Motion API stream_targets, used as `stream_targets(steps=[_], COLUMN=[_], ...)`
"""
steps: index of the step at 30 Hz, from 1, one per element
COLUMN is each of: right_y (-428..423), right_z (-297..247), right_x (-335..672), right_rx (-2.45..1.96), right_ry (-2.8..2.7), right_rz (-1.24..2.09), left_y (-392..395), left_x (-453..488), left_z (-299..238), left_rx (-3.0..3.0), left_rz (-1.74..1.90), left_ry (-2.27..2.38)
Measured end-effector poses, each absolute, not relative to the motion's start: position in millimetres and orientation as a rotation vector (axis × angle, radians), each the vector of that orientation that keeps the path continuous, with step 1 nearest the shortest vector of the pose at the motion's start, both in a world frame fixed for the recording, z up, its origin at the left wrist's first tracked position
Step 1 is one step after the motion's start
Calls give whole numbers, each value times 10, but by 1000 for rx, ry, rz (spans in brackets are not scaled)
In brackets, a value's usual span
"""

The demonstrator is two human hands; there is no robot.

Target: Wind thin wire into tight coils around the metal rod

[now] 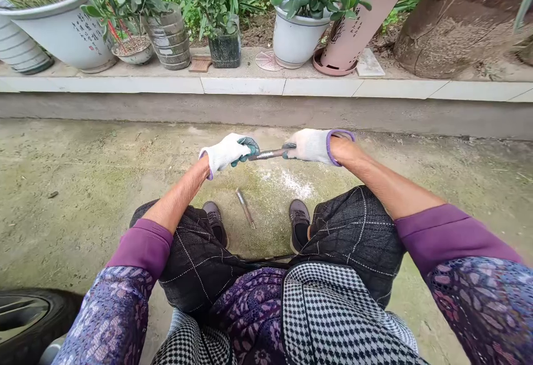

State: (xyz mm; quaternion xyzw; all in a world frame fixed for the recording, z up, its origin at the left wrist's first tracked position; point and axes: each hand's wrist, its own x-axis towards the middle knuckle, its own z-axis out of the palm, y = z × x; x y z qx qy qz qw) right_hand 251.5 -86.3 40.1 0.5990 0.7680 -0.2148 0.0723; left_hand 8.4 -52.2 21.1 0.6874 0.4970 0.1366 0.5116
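Note:
A brownish metal rod (270, 154) with a shiny, ridged stretch along its middle is held level over the concrete ground. My left hand (230, 151), in a white glove with dark green fingers, is closed around its left end. The right end sits in the closed fingers of my right hand (308, 145), gloved the same way with a purple cuff. Both ends of the rod are partly hidden by the gloves. A second, similar rod (245, 208) lies on the ground between my shoes, its shiny end pointing away from me.
White powder (296, 184) is scattered on the ground below my hands. Ahead runs a low tiled ledge (244, 85) bearing several plant pots, among them a white pot (296, 40) and a pink pot (347, 43). A wheel (37, 320) stands at lower left.

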Motion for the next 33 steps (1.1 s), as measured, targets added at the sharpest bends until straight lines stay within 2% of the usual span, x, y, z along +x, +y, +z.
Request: stream_targets(steps=[4,8,13,20,23,25,28,33], right_y=[-750,-737,-726,-751,-733,-740,-803,-934], right_z=[467,479,431,475,466,464,483,576], right_x=[2594,2616,2470,2207,2214,2272,2365,2416], right_rx=[1908,2070,1976,1939,1949,2041,2154,1952], right_ry=[2389,2531,2600,2565,2591,2542,2397,2282], right_rz=[-457,-595,-623,-617,-611,-797,-1296,-1900], left_y=[-522,-550,-703,-728,-726,-714,-673,-615], left_x=[143,147,112,-11,-31,-37,-35,14], left_z=[225,213,284,333,266,197,99,111], left_rx=[1539,1429,1410,1286,1346,1413,1470,1533], left_rz=[387,389,380,714,593,467,363,356], left_ry=[1139,1028,904,751,777,862,980,1034])
